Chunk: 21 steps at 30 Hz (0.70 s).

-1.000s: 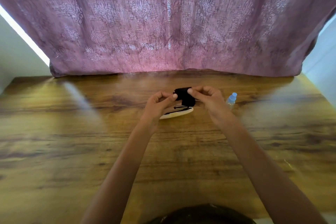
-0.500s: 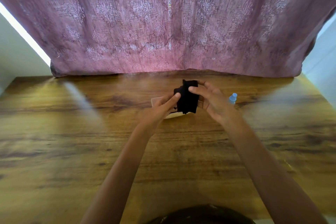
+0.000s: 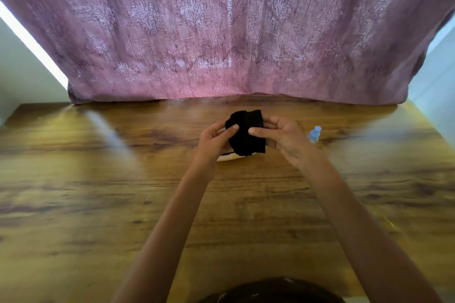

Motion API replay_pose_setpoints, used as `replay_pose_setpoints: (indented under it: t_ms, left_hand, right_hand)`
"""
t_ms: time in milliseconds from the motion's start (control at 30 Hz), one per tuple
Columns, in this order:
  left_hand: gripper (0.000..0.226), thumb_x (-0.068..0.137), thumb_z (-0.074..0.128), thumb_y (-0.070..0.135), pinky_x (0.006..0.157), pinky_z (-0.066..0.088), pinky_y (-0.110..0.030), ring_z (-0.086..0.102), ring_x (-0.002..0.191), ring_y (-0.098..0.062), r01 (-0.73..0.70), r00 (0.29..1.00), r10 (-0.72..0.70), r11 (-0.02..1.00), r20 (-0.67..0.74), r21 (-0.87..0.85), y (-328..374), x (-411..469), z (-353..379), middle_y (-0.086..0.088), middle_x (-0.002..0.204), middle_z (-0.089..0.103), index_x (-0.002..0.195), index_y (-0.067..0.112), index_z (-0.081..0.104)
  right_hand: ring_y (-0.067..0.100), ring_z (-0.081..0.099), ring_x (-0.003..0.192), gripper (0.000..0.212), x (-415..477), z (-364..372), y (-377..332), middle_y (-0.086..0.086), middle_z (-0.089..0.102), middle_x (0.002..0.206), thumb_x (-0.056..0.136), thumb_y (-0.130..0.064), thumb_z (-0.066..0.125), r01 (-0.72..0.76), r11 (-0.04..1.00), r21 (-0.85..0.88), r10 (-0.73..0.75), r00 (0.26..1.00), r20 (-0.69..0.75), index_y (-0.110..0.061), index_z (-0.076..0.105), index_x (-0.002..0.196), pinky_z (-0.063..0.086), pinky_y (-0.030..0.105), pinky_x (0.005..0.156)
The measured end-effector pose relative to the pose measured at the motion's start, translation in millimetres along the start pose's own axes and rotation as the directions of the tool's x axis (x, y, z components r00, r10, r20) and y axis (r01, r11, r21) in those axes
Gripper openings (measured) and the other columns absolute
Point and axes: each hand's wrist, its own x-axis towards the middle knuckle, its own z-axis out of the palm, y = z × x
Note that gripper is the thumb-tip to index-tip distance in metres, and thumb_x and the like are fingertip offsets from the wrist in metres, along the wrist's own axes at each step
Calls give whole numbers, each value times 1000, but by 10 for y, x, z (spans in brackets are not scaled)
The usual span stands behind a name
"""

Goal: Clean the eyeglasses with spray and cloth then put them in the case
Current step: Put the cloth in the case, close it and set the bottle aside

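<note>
Opening the black cloth out wider than half a second ago, going from a narrow upright fold to a broad, bunched shape, and bringing the left thumb further onto its front. Holding it up above the tabletop, between both hands, over the far half. Pinching the cloth's left edge with the left hand, thumb lying across the front, fingers curling behind. Gripping the right edge with the right hand, one straight digit pressing on the front, the rest curling round the back. Covering most of the pale case lying on the tabletop just under the cloth, leaving only a light sliver with a thin dark line along it, too little for calling that line the eyeglasses. Leaving the small blue spray bottle standing upright just right of the right hand, apart from it. Facing a mauve patterned curtain hanging down to the tabletop's far edge.
</note>
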Motion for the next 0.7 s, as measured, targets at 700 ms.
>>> replay_pose_setpoints:
  t_ms: [700]
  left_hand:
    - [19, 95, 53, 10, 74, 60, -27, 72, 84, -18, 209, 976, -208, 978, 60, -15, -37, 38, -180, -6, 89, 76, 96, 14, 72]
  right_hand:
    - [9, 68, 101, 32, 8, 17, 57, -1, 76, 98, 88, 15, 51, 156, 945, -288, -161, 987, 7, -7, 73, 80, 57, 20, 77]
